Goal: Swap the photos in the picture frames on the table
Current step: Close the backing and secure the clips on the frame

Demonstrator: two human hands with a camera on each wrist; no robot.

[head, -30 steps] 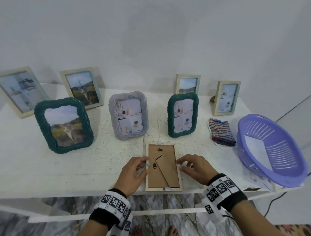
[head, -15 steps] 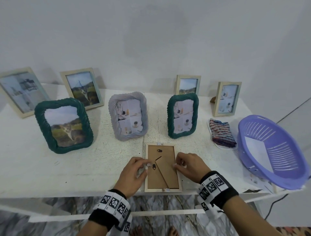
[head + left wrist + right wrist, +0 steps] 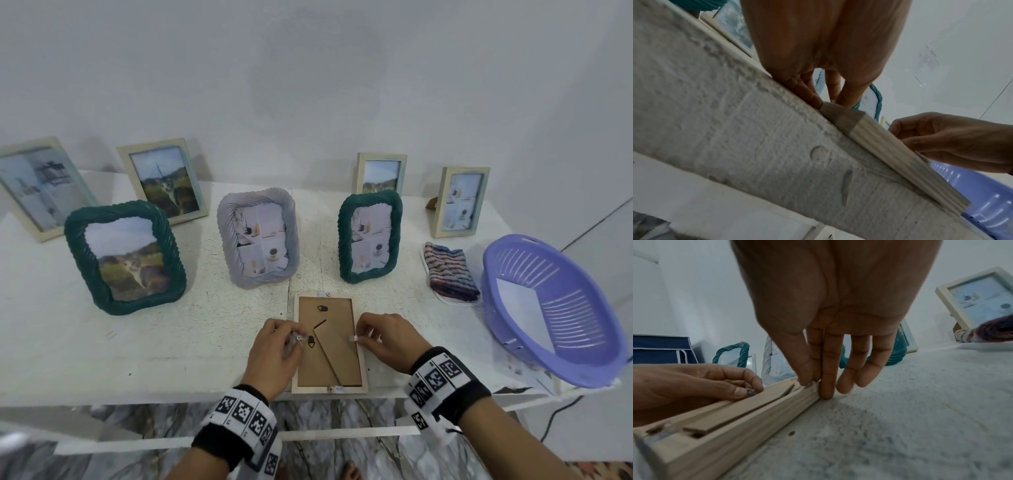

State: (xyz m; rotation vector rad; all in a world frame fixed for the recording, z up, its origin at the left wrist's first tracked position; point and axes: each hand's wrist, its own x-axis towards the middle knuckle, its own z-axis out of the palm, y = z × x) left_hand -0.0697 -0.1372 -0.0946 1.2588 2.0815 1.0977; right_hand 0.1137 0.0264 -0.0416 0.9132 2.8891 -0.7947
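From the head view, our face-down wooden frame (image 3: 329, 342) lies at the counter's (image 3: 171, 342) near edge; no writing reads. Our left hand (image 3: 274, 356) and right hand (image 3: 385, 341) pinch its side clips, the right having slid inward since before. Both wrist views confirm these pinches.

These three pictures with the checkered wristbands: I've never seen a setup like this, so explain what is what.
There is no machine here, only a person wearing cameras. The wide picture comes from a head camera looking down at a white table. The other two come from cameras strapped at the wrists, looking along each hand. Standing photo frames fill the back of the table; a striped cloth and a purple basket lie to the right. One wooden frame lies face down at the near edge, its brown backing up. The left hand pinches a small metal tab on the frame's left side; the right hand pinches a tab on its right side.
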